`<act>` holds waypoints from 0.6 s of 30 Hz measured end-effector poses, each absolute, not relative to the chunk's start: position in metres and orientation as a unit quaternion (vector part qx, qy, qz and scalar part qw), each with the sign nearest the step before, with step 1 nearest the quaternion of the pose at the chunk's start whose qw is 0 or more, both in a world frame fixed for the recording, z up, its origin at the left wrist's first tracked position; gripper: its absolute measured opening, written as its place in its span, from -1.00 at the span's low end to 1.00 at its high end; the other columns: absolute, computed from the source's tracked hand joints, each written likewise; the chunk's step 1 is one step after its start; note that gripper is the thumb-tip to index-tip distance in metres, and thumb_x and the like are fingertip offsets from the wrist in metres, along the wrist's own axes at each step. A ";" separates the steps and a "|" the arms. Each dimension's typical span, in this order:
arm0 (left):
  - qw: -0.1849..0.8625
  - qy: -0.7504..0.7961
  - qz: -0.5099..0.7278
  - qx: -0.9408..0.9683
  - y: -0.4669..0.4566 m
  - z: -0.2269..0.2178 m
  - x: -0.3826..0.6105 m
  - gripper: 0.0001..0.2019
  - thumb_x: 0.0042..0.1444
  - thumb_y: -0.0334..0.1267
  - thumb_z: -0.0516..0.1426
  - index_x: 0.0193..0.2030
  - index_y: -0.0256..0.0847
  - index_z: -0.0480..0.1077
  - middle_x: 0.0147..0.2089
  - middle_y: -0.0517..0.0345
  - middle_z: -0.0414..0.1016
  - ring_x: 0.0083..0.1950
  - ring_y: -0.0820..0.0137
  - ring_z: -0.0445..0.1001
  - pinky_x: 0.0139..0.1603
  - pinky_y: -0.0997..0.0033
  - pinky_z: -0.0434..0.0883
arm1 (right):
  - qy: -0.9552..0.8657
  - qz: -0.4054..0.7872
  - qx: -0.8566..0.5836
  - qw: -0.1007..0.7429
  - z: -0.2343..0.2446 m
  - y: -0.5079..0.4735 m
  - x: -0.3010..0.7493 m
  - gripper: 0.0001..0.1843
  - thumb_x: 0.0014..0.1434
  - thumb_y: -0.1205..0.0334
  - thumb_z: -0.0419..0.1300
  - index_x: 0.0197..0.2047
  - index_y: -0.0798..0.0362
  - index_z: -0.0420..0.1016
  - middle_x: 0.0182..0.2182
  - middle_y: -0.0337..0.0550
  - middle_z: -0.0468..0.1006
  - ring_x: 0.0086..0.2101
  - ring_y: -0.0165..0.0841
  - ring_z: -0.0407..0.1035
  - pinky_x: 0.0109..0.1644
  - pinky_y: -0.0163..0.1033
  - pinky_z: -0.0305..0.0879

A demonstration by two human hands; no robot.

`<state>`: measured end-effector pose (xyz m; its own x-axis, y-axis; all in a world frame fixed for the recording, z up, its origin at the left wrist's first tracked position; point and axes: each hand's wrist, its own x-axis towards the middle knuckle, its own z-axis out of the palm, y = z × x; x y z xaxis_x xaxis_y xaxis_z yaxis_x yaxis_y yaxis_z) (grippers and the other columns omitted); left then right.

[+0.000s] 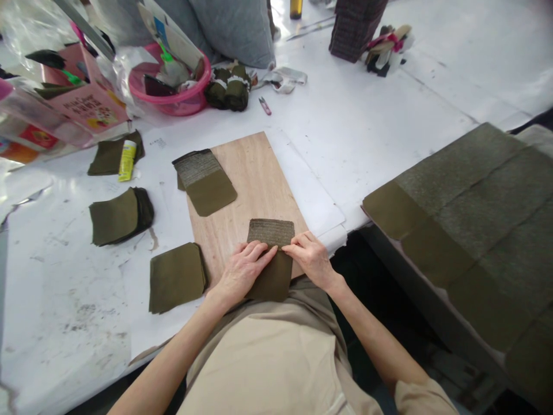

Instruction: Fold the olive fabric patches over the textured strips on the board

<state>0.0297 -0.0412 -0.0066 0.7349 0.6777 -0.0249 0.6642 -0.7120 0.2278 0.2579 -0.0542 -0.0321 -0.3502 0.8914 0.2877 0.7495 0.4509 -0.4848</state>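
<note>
An olive fabric piece (273, 281) is held flat over a textured patch (271, 230) at the near end of a wooden board (253, 178) on the bench (380, 121) by the left hand (242, 271) and right hand (311, 258), both open with fingertips on the join, where edges appear to be lined up and even pressure seems called for next

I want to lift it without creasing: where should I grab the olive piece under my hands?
Probably its near olive end, pinched from your side: the fabric piece lies flat on the wooden board, but that end seems to overhang the board's edge, leaving room beneath. Left hand and right hand rest mid-piece.
</note>
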 end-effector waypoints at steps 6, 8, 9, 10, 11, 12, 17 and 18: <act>0.092 0.363 0.036 0.926 -0.041 -0.011 0.031 -0.55 0.25 -0.38 0.02 0.28 -0.22 0.21 0.02 -0.05 0.40 0.08 0.19 0.31 0.07 0.15 0.27 | -0.820 0.124 -0.499 0.251 -0.030 -0.056 0.258 -0.81 0.28 0.32 0.14 -0.12 -0.05 0.58 -0.31 -0.15 0.47 -0.18 -0.34 0.28 -0.11 -0.26 0.26; 0.073 0.364 0.049 0.927 -0.041 -0.018 0.031 -0.57 0.26 -0.39 0.01 0.27 -0.21 0.23 -0.01 -0.04 0.41 0.06 0.19 0.32 0.06 0.16 0.27 | -0.820 0.119 -0.500 0.250 -0.030 -0.057 0.258 -0.80 0.29 0.32 0.14 -0.11 -0.05 0.58 -0.30 -0.14 0.47 -0.18 -0.34 0.28 -0.10 -0.26 0.26; 0.065 0.363 0.053 0.928 -0.042 -0.021 0.031 -0.58 0.26 -0.40 0.01 0.26 -0.21 0.23 -0.02 -0.04 0.42 0.06 0.19 0.32 0.06 0.16 0.28 | -0.820 0.118 -0.501 0.249 -0.031 -0.057 0.258 -0.79 0.29 0.32 0.13 -0.11 -0.05 0.58 -0.29 -0.14 0.48 -0.19 -0.34 0.28 -0.10 -0.26 0.26; 0.061 0.363 0.057 0.928 -0.042 -0.024 0.031 -0.59 0.27 -0.40 0.01 0.26 -0.21 0.23 -0.02 -0.04 0.42 0.06 0.19 0.32 0.06 0.16 0.28 | -0.820 0.117 -0.502 0.249 -0.031 -0.058 0.259 -0.79 0.29 0.32 0.13 -0.11 -0.04 0.58 -0.29 -0.14 0.48 -0.19 -0.34 0.28 -0.10 -0.26 0.26; 0.057 0.364 0.061 0.928 -0.043 -0.025 0.032 -0.59 0.28 -0.39 0.00 0.26 -0.20 0.24 -0.02 -0.04 0.42 0.07 0.19 0.32 0.06 0.17 0.28 | -0.819 0.118 -0.503 0.249 -0.032 -0.058 0.259 -0.80 0.30 0.32 0.13 -0.12 -0.04 0.58 -0.29 -0.14 0.47 -0.19 -0.34 0.28 -0.11 -0.26 0.25; 0.056 0.366 0.066 0.926 -0.043 -0.026 0.032 -0.60 0.28 -0.38 0.00 0.26 -0.19 0.24 -0.01 -0.03 0.41 0.08 0.19 0.31 0.07 0.18 0.28 | -0.818 0.121 -0.504 0.249 -0.032 -0.058 0.260 -0.80 0.30 0.31 0.12 -0.13 -0.03 0.58 -0.29 -0.14 0.47 -0.19 -0.34 0.28 -0.11 -0.26 0.25; 0.067 0.370 0.072 0.924 -0.043 -0.025 0.035 -0.61 0.29 -0.35 0.02 0.25 -0.19 0.25 0.07 -0.03 0.39 0.12 0.21 0.29 0.11 0.18 0.26 | -0.815 0.132 -0.504 0.253 -0.031 -0.058 0.263 -0.81 0.29 0.31 0.13 -0.13 -0.03 0.57 -0.29 -0.14 0.47 -0.20 -0.34 0.28 -0.12 -0.26 0.26; 0.071 0.367 0.069 0.925 -0.042 -0.025 0.035 -0.61 0.29 -0.35 0.03 0.25 -0.19 0.25 0.07 -0.03 0.39 0.11 0.22 0.30 0.11 0.19 0.26 | -0.816 0.131 -0.503 0.253 -0.031 -0.059 0.263 -0.81 0.29 0.32 0.13 -0.12 -0.03 0.57 -0.29 -0.14 0.47 -0.20 -0.34 0.28 -0.12 -0.26 0.27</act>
